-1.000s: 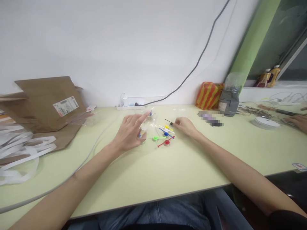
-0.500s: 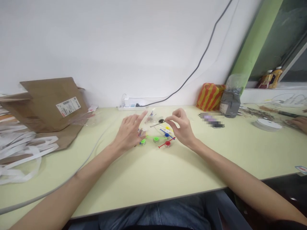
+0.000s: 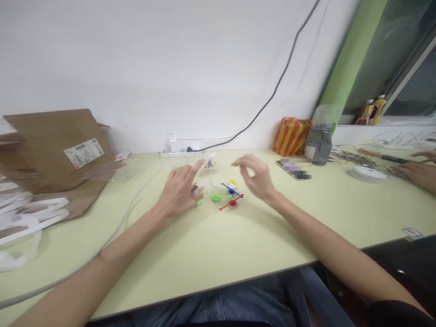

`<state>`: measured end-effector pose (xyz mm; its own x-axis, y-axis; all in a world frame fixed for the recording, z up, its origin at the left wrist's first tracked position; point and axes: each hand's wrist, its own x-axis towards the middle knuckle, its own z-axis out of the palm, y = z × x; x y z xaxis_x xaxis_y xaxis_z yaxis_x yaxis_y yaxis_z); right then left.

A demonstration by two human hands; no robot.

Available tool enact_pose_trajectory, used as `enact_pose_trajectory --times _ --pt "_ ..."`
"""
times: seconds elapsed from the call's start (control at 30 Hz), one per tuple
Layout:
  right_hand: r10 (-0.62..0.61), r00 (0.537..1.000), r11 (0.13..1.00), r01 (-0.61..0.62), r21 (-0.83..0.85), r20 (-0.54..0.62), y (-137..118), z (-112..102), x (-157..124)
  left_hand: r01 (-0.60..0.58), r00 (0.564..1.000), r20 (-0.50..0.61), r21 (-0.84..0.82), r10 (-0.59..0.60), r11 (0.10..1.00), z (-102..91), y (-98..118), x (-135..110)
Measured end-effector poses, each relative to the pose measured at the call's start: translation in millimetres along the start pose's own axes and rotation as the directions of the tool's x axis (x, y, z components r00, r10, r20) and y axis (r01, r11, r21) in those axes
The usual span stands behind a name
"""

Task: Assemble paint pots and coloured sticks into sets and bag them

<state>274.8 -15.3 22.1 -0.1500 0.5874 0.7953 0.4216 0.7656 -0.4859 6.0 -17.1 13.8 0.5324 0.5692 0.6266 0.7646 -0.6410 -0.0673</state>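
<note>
My left hand (image 3: 179,188) hovers over the left end of the group of small pieces, index finger stretched out and thumb apart. Part of a green piece (image 3: 198,203) shows below it. My right hand (image 3: 255,176) is raised on the right with fingers curved, slightly blurred, and nothing visible between them. Between the hands sit small plastic arrow spinners on round bases: a light green spinner (image 3: 216,198), a red spinner (image 3: 232,204), a blue spinner (image 3: 232,191), a white spinner (image 3: 233,185) and a partly hidden yellow one (image 3: 233,181). Behind them lies a clear bag with coloured pieces (image 3: 210,164).
A cardboard box (image 3: 57,154) and white strips (image 3: 30,209) occupy the left. A power strip (image 3: 180,153) stands along the wall. Rightward are a striped bag (image 3: 292,136), a grey package (image 3: 319,145), a phone-like object (image 3: 293,169), a white spool (image 3: 368,174) and another person's hands (image 3: 418,175).
The black spinner that was pinched in my right hand is no longer visible, and those fingers have parted. My left hand stays in much the same place. The view has shifted slightly right.
</note>
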Motion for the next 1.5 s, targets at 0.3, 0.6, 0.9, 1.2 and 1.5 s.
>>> enact_pose_trajectory --times 0.3,0.6,0.9,1.2,1.5 --pt "0.297 0.938 0.496 -0.311 -0.811 -0.178 150 -170 -62 0.0 1.0 -0.003 -0.012 0.0 1.0 -2.4 1 1" --pt "0.526 0.848 0.348 -0.288 -0.892 -0.068 184 -203 -98 0.006 1.0 0.02 -0.012 -0.006 1.0 -2.8 0 1" --pt "0.481 0.871 0.382 -0.309 -0.871 -0.098 189 -197 -96 0.002 1.0 0.026 -0.009 -0.002 1.0 -1.5 1 0" --pt "0.291 0.946 0.723 -0.121 -0.68 0.142 147 -110 -35 0.01 0.999 0.042 0.004 -0.011 1.0 -0.9 0 0" --pt "0.389 0.578 0.917 -0.32 -0.24 0.717 91 2 22 -0.007 0.999 0.038 0.037 0.006 0.999 -2.7 0 1"
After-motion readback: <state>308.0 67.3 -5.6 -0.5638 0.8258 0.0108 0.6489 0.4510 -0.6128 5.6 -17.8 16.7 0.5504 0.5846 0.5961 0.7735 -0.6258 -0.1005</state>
